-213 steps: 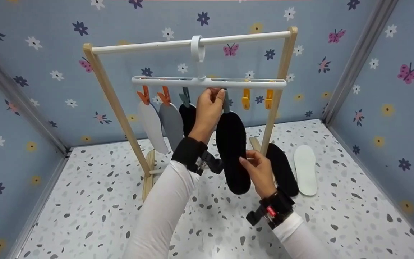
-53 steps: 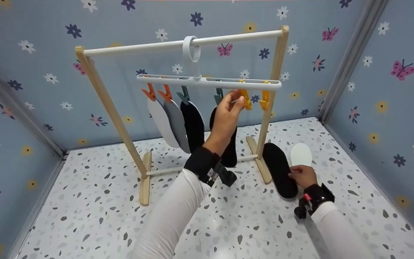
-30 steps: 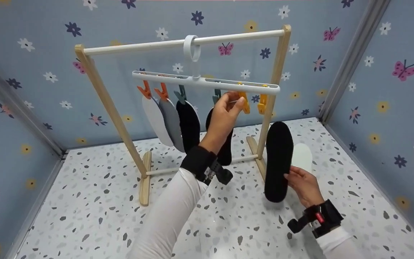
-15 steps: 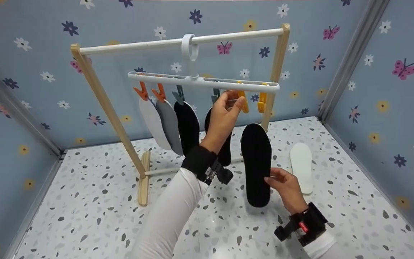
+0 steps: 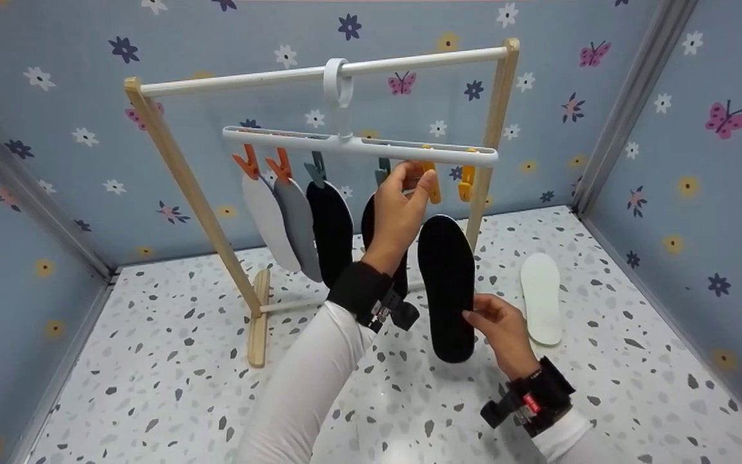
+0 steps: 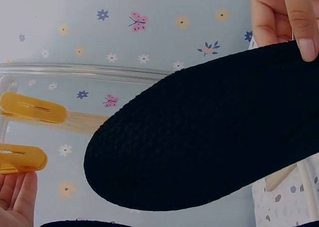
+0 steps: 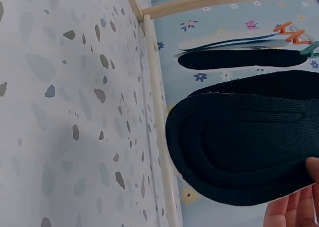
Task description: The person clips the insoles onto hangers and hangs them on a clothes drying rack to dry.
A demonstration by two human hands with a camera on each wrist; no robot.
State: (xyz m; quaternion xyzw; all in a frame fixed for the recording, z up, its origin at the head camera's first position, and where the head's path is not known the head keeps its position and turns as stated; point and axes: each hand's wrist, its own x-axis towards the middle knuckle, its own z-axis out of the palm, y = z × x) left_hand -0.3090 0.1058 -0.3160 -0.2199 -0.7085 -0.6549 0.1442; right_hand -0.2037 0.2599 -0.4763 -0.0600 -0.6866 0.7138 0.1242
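My left hand (image 5: 400,212) pinches the nearer of two yellow clothespins (image 5: 434,185) hanging from a white hanger bar (image 5: 409,151). In the left wrist view that yellow clothespin (image 6: 22,159) has my fingertips at its lower end. My right hand (image 5: 505,335) holds a black insole (image 5: 446,290) upright by its right edge, thumb on the front face. The rounded top of the insole is just below the pinched clothespin and apart from it. The other yellow clothespin (image 5: 466,185) hangs with nothing in it. Behind my left wrist, another hanging black insole (image 5: 368,216) is partly hidden.
A white insole (image 5: 271,219) and a grey insole (image 5: 297,225) hang from orange clothespins (image 5: 279,166), beside a black insole (image 5: 332,225) on a green clothespin (image 5: 316,170). A wooden rack (image 5: 194,193) carries the hanger. One pale insole (image 5: 540,299) lies on the speckled surface at right.
My right hand has picked the black insole off the speckled surface and carried it left, below the yellow clothespin. Earlier, both hands were at the green clothespin with another black insole, which now hangs there.
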